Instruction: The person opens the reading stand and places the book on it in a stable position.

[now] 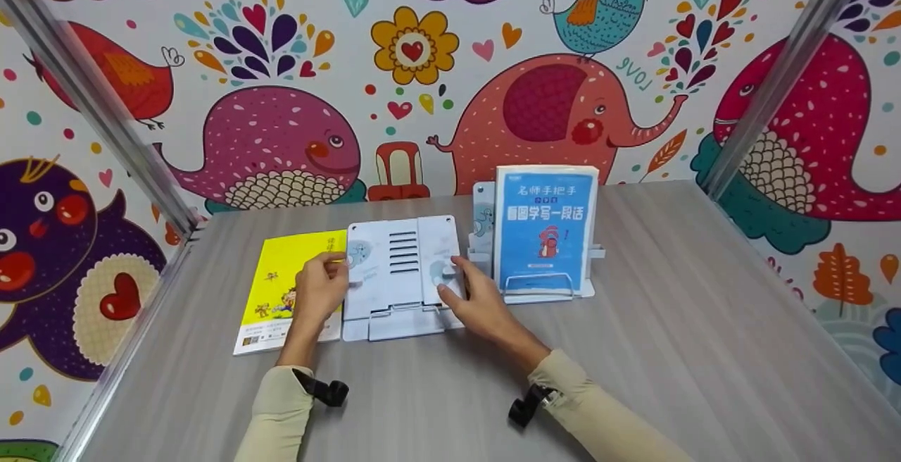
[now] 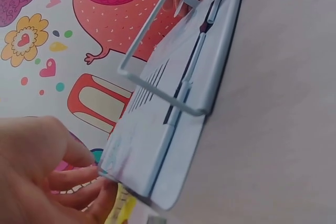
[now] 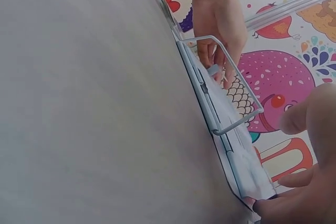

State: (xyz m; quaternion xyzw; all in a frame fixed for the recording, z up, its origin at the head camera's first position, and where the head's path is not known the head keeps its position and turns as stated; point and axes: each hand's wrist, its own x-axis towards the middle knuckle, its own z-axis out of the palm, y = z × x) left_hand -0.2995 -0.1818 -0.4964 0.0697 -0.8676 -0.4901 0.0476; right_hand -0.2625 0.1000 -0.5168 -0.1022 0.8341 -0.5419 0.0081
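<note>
A white metal book stand (image 1: 405, 289) with a slotted back plate stands on the table, its plate leaning back above a flat base. My left hand (image 1: 324, 286) holds the plate's left edge with bent fingers. At the right edge my right hand (image 1: 486, 303) grips the plate with its fingers, the thumb over the front. The left wrist view shows the stand's wire page holder (image 2: 163, 95) jutting forward from the bottom. Fingertips behind the plate are partly hidden.
A yellow book (image 1: 281, 272) lies flat to the left, partly behind my left hand. To the right, a blue-covered book (image 1: 542, 229) leans upright on a second white stand (image 1: 484, 198). Patterned walls (image 1: 415, 124) with metal corner posts (image 1: 105, 106) enclose the table (image 1: 669, 335).
</note>
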